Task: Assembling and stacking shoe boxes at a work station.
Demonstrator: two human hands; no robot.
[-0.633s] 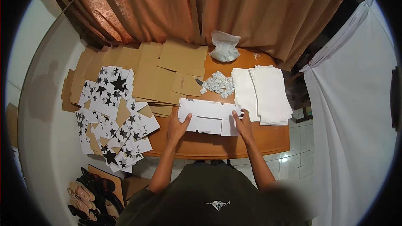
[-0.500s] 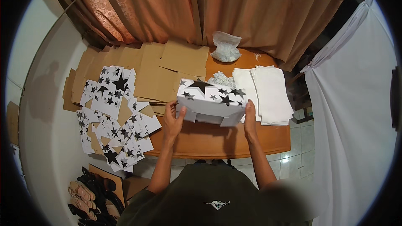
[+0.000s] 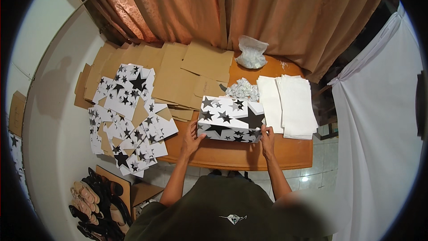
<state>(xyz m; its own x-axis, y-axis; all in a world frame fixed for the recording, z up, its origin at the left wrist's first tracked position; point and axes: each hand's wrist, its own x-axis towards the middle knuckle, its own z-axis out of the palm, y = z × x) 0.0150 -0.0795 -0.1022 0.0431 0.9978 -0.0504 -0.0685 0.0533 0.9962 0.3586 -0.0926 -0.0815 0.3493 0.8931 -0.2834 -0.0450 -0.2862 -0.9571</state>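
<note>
Head view: white rectangular cardboard box with black and grey stars [image 3: 228, 115] is over front part of brown wooden worktop [image 3: 232, 157]; contact with worktop, cannot tell. Left hand [image 3: 192, 139] grips its left end, right hand [image 3: 267, 140] pinches its right end. Beyond, heap of small whitish packets [image 3: 243, 90]; rightward, stacked white paper sheets [image 3: 298, 107]; leftward, flat star-printed white pieces [image 3: 125, 91].

The box [image 3: 229, 118] in the middle looks like smooth card. The table [image 3: 232, 157] is shiny wood. At the upper left, the boards [image 3: 173, 71] look like dull cardboard. Near the top, the bag [image 3: 251, 56] is thin, see-through plastic and the curtain [image 3: 183, 9] is cloth. The sheets [image 3: 298, 107] on the right look like paper.
</note>
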